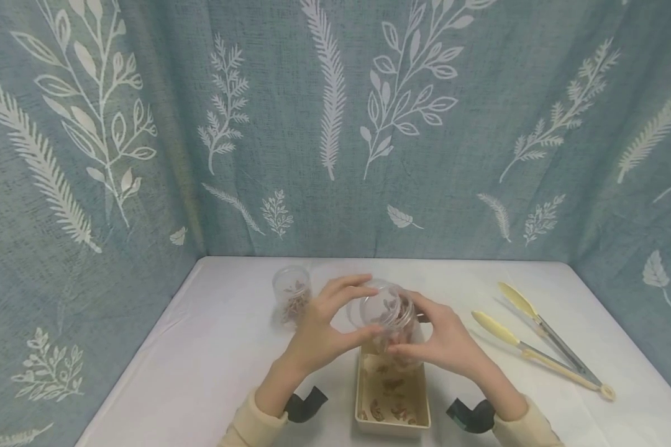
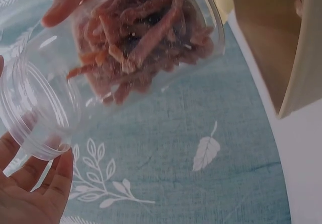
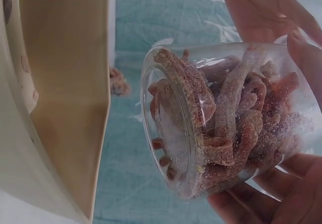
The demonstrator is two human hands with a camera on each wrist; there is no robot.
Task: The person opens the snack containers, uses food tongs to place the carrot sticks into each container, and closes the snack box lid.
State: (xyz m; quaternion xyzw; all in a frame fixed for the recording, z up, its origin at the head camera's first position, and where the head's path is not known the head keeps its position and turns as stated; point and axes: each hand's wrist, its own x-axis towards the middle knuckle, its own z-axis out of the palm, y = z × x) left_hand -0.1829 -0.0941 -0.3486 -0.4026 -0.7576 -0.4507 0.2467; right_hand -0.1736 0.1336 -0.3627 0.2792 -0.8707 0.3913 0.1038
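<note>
Both hands hold a clear plastic jar (image 1: 389, 335), tilted, over the far end of a beige rectangular box (image 1: 392, 428). Reddish-brown dried strips (image 3: 236, 113) fill the lower part of the jar. My left hand (image 1: 327, 323) grips the threaded mouth end (image 2: 40, 113), thumb and fingers spread round its edge. My right hand (image 1: 444, 338) grips the jar's side from the right. In the right wrist view the jar's round base faces the box. A few brown pieces (image 1: 399, 411) lie inside the box.
A second clear jar (image 1: 292, 292) with similar strips stands behind the left hand. Yellow-tipped tongs (image 1: 553, 344) lie spread at the right on the white table (image 1: 173, 379). A blue-green leaf-patterned curtain (image 1: 335, 124) hangs around the table's back and sides.
</note>
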